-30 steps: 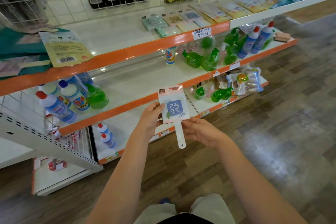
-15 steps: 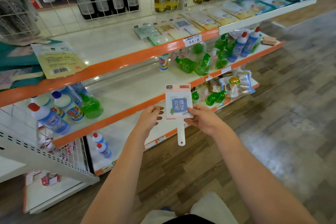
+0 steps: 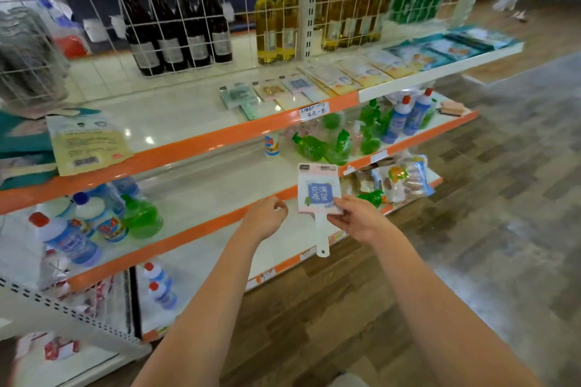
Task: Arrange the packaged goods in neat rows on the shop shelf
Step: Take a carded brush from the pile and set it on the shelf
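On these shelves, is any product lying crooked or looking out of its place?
Yes. On the middle shelf, several green bottles lie tipped on their sides in a heap rather than standing in a row. On the top shelf, a yellow packet lies askew, overhanging the orange edge. The right hand holds a carded item, not yet shelved.

Right hand [image 3: 356,219] pinches a flat packet; left hand [image 3: 267,218] loosely curled, holding nothing.

Pink-white pkg [image 3: 318,188] w/ blue label; shelf edge [image 3: 195,143] orange.
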Available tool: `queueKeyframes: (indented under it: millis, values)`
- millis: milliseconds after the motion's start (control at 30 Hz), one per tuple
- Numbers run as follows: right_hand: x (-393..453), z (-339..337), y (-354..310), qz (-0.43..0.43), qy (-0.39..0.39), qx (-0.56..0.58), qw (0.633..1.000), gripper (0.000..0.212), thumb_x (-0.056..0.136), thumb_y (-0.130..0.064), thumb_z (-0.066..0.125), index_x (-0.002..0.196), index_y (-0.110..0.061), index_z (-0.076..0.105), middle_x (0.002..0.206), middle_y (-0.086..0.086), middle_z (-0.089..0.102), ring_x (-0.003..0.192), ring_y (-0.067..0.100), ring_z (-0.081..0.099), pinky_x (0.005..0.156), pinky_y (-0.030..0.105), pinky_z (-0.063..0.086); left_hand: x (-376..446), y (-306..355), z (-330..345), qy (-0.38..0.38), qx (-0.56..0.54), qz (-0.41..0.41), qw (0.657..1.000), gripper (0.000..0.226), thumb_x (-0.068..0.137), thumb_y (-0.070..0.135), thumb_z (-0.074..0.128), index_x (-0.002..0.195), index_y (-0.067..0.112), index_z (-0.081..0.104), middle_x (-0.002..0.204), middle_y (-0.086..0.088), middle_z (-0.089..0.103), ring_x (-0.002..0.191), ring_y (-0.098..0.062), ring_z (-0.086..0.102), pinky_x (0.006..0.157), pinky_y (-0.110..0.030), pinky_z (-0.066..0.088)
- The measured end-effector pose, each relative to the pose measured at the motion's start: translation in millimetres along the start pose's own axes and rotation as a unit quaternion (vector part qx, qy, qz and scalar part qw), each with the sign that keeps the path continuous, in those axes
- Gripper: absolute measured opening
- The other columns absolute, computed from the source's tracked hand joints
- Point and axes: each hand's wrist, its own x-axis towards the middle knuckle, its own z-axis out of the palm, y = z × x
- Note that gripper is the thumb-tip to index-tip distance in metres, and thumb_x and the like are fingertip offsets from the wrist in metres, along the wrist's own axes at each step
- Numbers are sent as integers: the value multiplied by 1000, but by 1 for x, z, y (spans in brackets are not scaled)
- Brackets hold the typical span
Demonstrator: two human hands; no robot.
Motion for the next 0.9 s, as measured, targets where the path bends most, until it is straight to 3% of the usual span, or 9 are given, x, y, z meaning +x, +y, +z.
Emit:
queueKeyframes:
  millis: [300,467,600,800,900]
  values:
    - [30,-33,-68,-25,-31,-24,999,5,96,-4,50,97,-6,54,89,9,62,79,18,59,52,22,57,37,58,-5,50,31,-7,998,33,93,31,48,122,20,61,131,-6,57,121,-24,50,100,-34,41]
    - [45,-49,-92,-39,-55,-41,997,12,96,-3,48,107,-6,52,92,9,64,82,19,62,59,25,58,52,84,5,78,36,-9,996,34,95,32,47,125,19,58,129,-5,57,114,-21,54,91,-30,44]
    - [54,-57,-92,-16,-54,-36,998,20,97,-1,46,115,-8,50,92,9,62,81,19,60,53,24,58,56,90,13,87,48,-22,995,33,94,31,48,124,19,58,130,-4,57,119,-22,51,100,-33,41]
    - [73,-48,-111,-7,-71,-38,997,29,97,1,44,126,0,48,89,11,61,80,20,60,51,23,57,72,97,-10,108,22,-28,994,32,97,28,46,125,15,57,133,-3,56,124,-21,49,101,-30,37]
    - [85,-36,-130,-24,-82,-40,996,28,97,0,45,125,-1,47,92,11,62,81,21,60,61,29,58,91,100,-26,120,24,-26,992,31,96,26,45,120,13,60,128,-6,59,117,-24,53,96,-33,41]
